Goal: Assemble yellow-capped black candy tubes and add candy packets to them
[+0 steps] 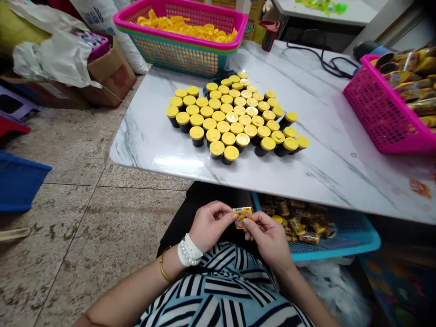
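From my station I see the left hand (208,225) and right hand (272,238) pinching a small yellow printed plastic sleeve (242,212) between them, near the white marbled tabletop (145,141). Printed-wrapped pieces (299,225) in the light-blue plastic basket (369,240) look done; the black cups with round yellow lids (226,127), standing bare, look left (dozens, I'd judge).

Workshop; yellow-capped tubs (231,117); stocked baskets (384,109)

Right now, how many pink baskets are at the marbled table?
2: the far pink basket, holding yellow pieces, stands back left; the right pink basket, partly out of view, holds yellow-wrapped items. Others may be hidden.
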`<state>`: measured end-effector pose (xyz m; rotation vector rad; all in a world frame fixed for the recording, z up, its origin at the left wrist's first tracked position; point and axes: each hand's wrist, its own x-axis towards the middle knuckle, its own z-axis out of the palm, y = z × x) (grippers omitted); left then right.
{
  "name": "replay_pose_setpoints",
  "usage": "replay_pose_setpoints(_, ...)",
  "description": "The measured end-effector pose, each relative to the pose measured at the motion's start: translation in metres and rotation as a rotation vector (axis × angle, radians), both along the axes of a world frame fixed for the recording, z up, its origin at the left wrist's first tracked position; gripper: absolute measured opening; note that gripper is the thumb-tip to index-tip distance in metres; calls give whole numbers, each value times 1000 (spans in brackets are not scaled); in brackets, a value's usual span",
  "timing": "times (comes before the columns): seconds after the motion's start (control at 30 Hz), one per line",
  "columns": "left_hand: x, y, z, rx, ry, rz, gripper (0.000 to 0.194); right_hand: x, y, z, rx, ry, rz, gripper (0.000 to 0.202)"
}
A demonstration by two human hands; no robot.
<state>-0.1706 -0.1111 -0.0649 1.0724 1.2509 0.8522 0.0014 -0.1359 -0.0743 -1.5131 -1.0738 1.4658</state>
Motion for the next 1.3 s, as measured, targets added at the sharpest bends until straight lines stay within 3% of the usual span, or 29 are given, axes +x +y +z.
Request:
replay_pose_setpoints(0.1, 0, -7, 4, 9, 21, 144, 23, -10, -6, -6, 31, -30, -88, 36)
replay_pose_setpoints(0.33, -2, -17, 10, 48, 2, 160, 22, -19, -12, -4, 236, -140, -63, 31)
replay_pose_setpoints(0.5, -1, -14, 5, 85, -22, 197, 16, -21, -9, -9, 421, -294, 56, 25)
replay_pose_setpoints(0.6, -5, -12, 3, 109, -32, 236, 10, -19, -3, 0, 564, -403, 148, 19)
replay_pose_setpoints(0.7, -11, -9, 4, 56, -42, 227, 14, -13, 15, 24, 811, -524, 150, 6)
replay_pose_setpoints(0.8, -14, -6, 7, -103, -79, 179, 22, -12, 47, 53, 1061, -748, 31, 20)
replay_pose_setpoints(0.9, -12, -1, 10, -201, -174, 155, 27, -25, 86, 68, 1094, -1025, -1, 35)
replay_pose_setpoints(1.03, -11, 5, 13, -287, -337, 239, 29, -51, 117, 65, 1041, -1240, -38, 42)
replay_pose_setpoints(1.1, -14, 7, 15, -321, -413, 293, 30, -57, 113, 61, 1020, -1159, -93, 34)
replay_pose_setpoints(1.17, -18, 9, 18, -367, -474, 320, 33, -56, 98, 58, 960, -929, -143, 28)
replay_pose_setpoints(1.3, -22, 15, 20, -466, -567, 309, 40, -36, 55, 57, 539, -229, -91, 39)
